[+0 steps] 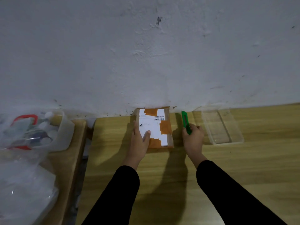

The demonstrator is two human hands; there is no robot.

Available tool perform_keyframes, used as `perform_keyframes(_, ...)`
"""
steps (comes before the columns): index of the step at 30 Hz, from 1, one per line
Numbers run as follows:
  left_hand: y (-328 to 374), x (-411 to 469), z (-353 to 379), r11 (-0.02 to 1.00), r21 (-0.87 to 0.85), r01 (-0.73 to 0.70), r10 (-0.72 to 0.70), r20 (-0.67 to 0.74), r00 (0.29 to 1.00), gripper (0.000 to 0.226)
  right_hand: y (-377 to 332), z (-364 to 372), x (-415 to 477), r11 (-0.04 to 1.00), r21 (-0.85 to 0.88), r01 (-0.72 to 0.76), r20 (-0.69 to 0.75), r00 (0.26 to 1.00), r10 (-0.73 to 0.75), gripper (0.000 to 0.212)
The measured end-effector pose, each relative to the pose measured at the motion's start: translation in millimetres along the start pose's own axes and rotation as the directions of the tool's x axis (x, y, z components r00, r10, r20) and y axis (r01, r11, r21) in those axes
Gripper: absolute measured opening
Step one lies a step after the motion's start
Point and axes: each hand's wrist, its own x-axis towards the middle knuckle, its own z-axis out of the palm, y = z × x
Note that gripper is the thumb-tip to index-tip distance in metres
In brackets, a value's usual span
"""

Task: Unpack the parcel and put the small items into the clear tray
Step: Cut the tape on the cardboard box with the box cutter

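A small cardboard parcel (159, 127) with a white shipping label and orange tape patches lies on the wooden table against the wall. My left hand (140, 140) rests on its left side, thumb on the label, holding it down. To the parcel's right, my right hand (193, 137) is closed around the lower end of a green utility knife (185, 120), which points away toward the wall. The clear tray (238, 137) stands empty at the right of the knife, near the wall.
The wooden table (243, 168) spreads out in front and to the right. On a second table at the left stands a translucent bin (65, 132) filled with mixed items, with crumpled clear plastic bags (24, 184) in front of it. A gap separates the two tables.
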Motion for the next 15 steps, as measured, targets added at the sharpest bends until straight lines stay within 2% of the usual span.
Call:
perform_keyframes(3,0,1,0,1.000,-0.013,-0.008,0.008,0.008,1.000,0.070,-21,-7,-13,0.992,0.093,0.084,-0.033,0.996,-0.081,0.034)
perform_keyframes(5,-3,1,1,1.000,-0.019,-0.019,0.019,0.004,1.000,0.071,-36,-5,-20,0.983,0.110,0.146,-0.001,0.989,-0.147,0.034)
perform_keyframes(10,-4,2,0,0.998,-0.053,-0.041,0.043,0.023,0.999,0.071,-56,20,-29,0.975,0.001,0.220,0.126,0.968,-0.219,0.040)
perform_keyframes(13,-6,4,-2,0.993,-0.113,-0.037,0.044,0.058,0.997,0.072,-53,24,-32,0.972,-0.055,0.229,0.091,0.970,-0.224,0.043)
perform_keyframes(15,-10,10,-2,0.984,-0.179,-0.006,0.021,0.085,0.996,0.073,-51,22,-30,0.978,-0.024,0.207,0.073,0.976,-0.205,0.047)
